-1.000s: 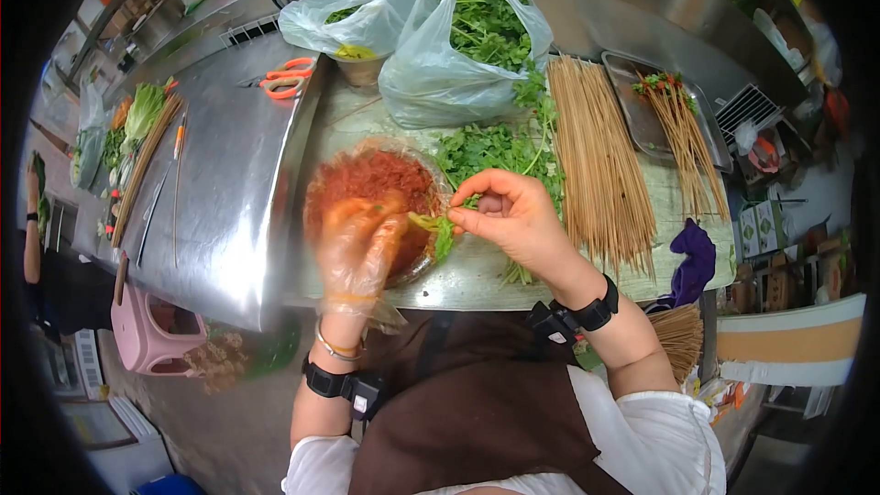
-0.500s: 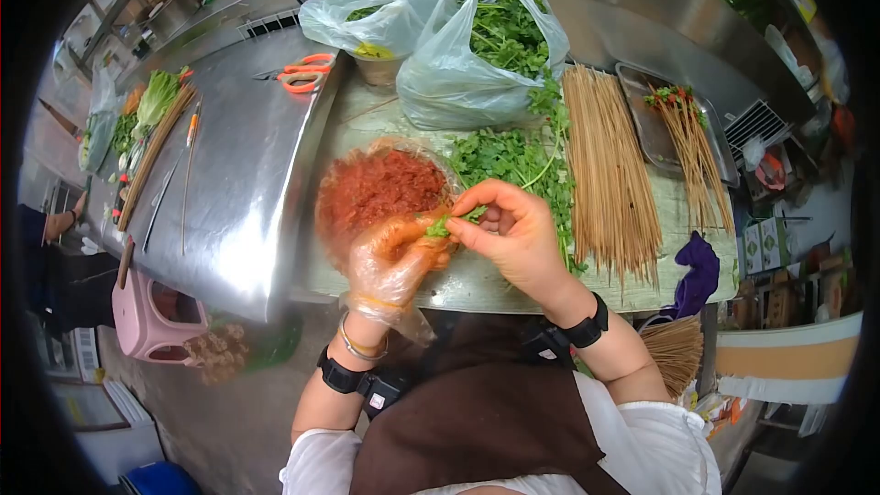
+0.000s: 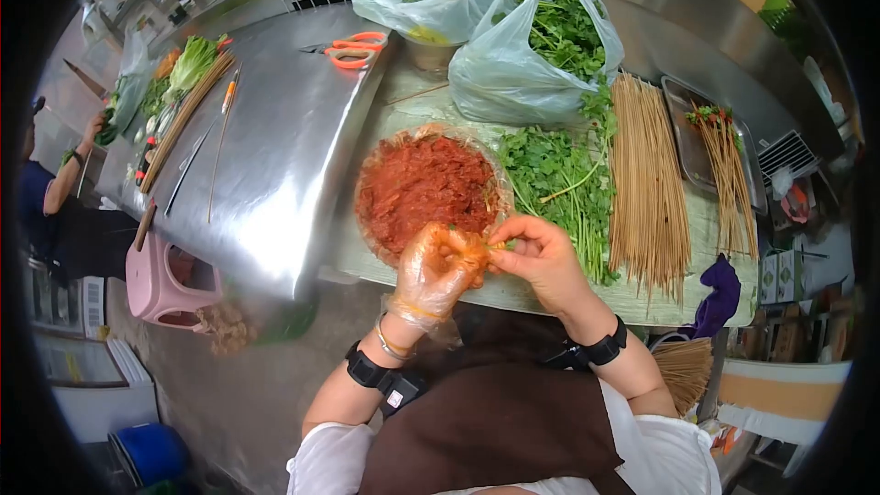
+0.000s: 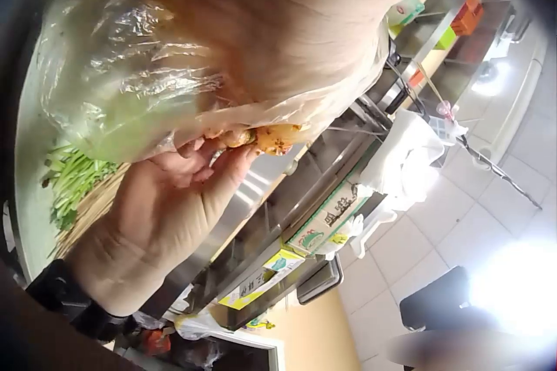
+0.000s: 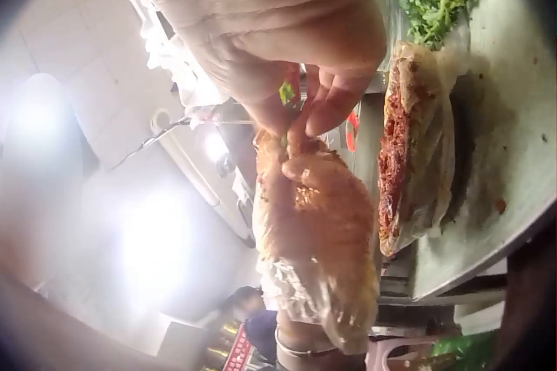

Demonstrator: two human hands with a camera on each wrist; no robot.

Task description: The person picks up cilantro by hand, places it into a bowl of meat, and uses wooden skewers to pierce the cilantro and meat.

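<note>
In the head view my left hand (image 3: 440, 266), in a clear plastic glove smeared with red, has its fingers curled in at the near edge of a bowl (image 3: 503, 185). The bowl holds a moist red mixture (image 3: 422, 183) that looks like marinated meat. My bare right hand (image 3: 547, 266) meets the left fingertips and pinches a green herb sprig (image 3: 510, 245), probably cilantro. A bit of the sprig (image 5: 287, 91) shows between thumb and fingers in the right wrist view. The left fingers hide most of the sprig. More cilantro (image 3: 559, 185) lies just beyond my right hand.
Bamboo skewers (image 3: 646, 192) lie in a thick row to the right, beside a metal tray (image 3: 683, 119) with loaded skewers (image 3: 724, 165). Plastic bags (image 3: 513, 82) of greens stand behind. Orange-handled scissors (image 3: 353, 57) rest on the steel surface (image 3: 275, 128) at left. A purple cloth (image 3: 718, 298) hangs at the right edge.
Both hands have come together, from over the bowl to its near edge. The sprig, leafy and plain to see earlier, is now mostly hidden between the fingers. The head view has shifted left.
</note>
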